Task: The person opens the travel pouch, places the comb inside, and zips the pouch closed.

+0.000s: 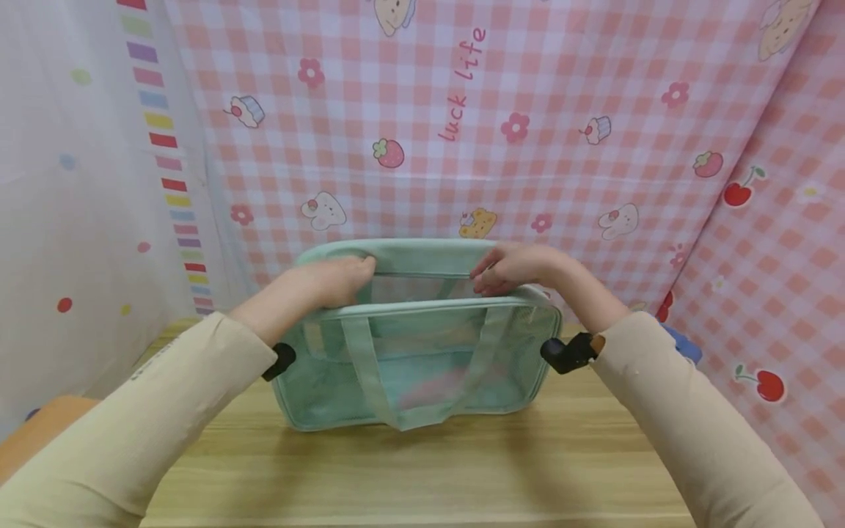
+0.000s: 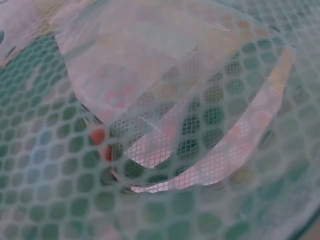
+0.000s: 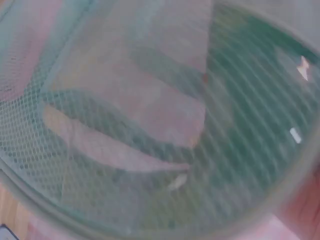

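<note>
A mint green bag (image 1: 422,330) with see-through panels and two mint handles stands upright on the wooden table, its top parted. At its upper left edge my left hand (image 1: 333,281) grips the rim, fingers partly hidden. My right hand (image 1: 515,268) holds the upper right edge with bent fingers. Something pink (image 1: 432,389) shows dimly through the front panel. The bag's mesh side (image 2: 210,205) fills the left wrist view, where the left hand's fingers are not seen. Mesh (image 3: 125,190) also covers most of the right wrist view.
An orange object (image 1: 49,422) lies at the table's left edge. Something blue (image 1: 683,345) is partly hidden behind the right sleeve. Pink checked cloth (image 1: 422,103) hangs behind the bag, with more at the right and a white dotted cloth (image 1: 72,220) at the left.
</note>
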